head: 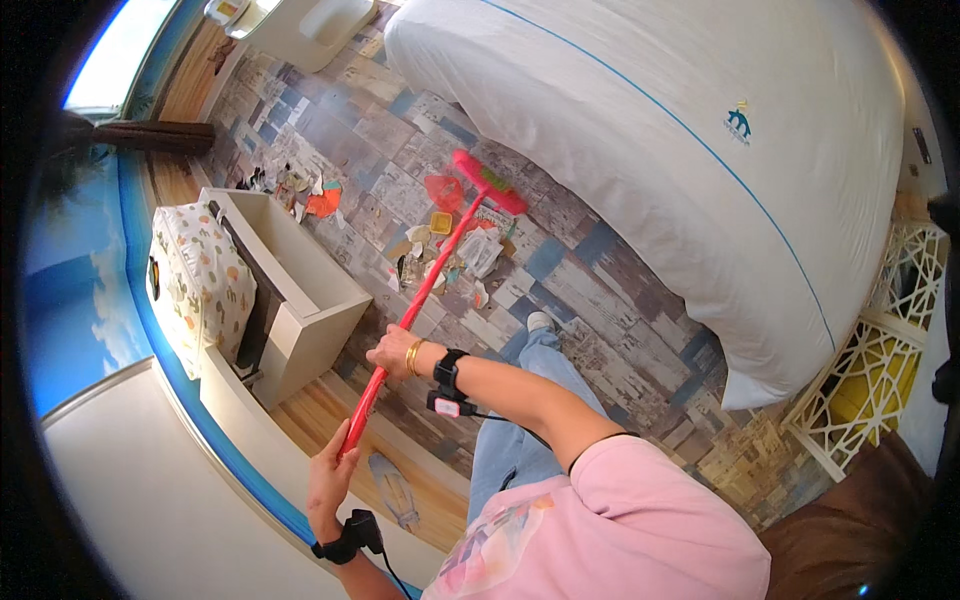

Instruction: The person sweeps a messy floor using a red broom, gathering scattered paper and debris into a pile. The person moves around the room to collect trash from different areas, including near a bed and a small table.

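Note:
My right hand (394, 352), with gold bangles at the wrist, grips the red handle of a broom (431, 281) partway along. My left hand (334, 465) closes around the same handle near its top end. The pink-and-green broom head (489, 182) rests on the patchwork wood-look floor, just beyond a pile of litter. In that pile lie a clear plastic container (480, 251), a small yellow tray (441, 223), a translucent red piece (444, 193) and paper scraps. A second litter pile (315, 195) with orange pieces lies farther left, by an open drawer.
A white-covered bed (637, 135) fills the upper right. At left, the open white drawer (334, 311) juts out near a cactus-print bag (199, 277). A white lattice rack (862, 382) stands at the right. My foot (540, 322) is near the litter; slippers (394, 491) lie below the drawer.

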`<control>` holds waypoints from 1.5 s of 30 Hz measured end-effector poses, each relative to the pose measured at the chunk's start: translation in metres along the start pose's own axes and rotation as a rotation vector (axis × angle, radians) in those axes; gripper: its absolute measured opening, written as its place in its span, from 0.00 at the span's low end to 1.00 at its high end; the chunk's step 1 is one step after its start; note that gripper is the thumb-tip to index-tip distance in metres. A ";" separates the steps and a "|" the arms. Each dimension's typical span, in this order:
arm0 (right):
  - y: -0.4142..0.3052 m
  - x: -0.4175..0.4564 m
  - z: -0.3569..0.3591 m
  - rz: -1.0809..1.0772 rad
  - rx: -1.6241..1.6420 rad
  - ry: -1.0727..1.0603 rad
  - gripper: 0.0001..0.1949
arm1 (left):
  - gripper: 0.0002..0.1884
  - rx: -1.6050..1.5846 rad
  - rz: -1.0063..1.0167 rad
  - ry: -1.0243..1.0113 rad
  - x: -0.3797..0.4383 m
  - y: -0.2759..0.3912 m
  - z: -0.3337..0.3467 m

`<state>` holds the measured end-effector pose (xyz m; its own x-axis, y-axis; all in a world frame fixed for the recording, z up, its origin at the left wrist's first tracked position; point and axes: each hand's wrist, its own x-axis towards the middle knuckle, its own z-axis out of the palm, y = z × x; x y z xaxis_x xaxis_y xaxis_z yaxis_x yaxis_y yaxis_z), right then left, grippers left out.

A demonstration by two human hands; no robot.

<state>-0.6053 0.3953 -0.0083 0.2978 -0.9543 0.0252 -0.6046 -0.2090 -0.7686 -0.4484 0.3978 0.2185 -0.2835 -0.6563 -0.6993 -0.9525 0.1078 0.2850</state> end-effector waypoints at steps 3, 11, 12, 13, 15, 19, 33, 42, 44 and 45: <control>-0.008 -0.020 0.008 0.049 0.020 -0.001 0.08 | 0.24 0.017 0.045 -0.029 -0.007 -0.012 0.002; -0.001 -0.061 0.062 0.129 0.084 -0.113 0.09 | 0.20 0.218 0.087 -0.035 -0.003 -0.015 0.031; -0.014 -0.052 0.064 0.125 0.098 -0.137 0.08 | 0.20 0.250 0.063 -0.021 -0.008 -0.024 0.026; -0.026 -0.041 0.068 0.121 0.112 -0.156 0.08 | 0.20 0.286 0.041 -0.005 -0.015 -0.034 0.020; -0.047 -0.023 0.080 0.042 0.112 -0.140 0.07 | 0.21 0.264 0.022 0.064 -0.033 -0.055 0.018; -0.074 0.006 0.089 -0.083 0.071 -0.137 0.08 | 0.22 0.198 -0.063 0.105 -0.068 -0.066 0.014; -0.235 -0.061 0.237 -0.418 -0.023 -0.549 0.07 | 0.24 -0.486 -0.330 0.017 -0.254 -0.227 0.110; -0.337 -0.146 0.375 -0.572 0.073 -0.988 0.08 | 0.13 -0.952 -0.468 -0.129 -0.381 -0.280 0.176; -0.342 -0.165 0.384 -0.666 0.039 -1.084 0.08 | 0.16 -1.035 -0.546 -0.025 -0.385 -0.269 0.195; -0.339 -0.171 0.380 -0.618 0.027 -1.146 0.08 | 0.14 -1.108 -0.607 0.027 -0.390 -0.281 0.223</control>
<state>-0.1702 0.7110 0.0052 0.9853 0.0249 -0.1690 -0.1305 -0.5285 -0.8388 -0.0947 0.7898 0.2651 0.1804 -0.3973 -0.8998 -0.3206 -0.8886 0.3280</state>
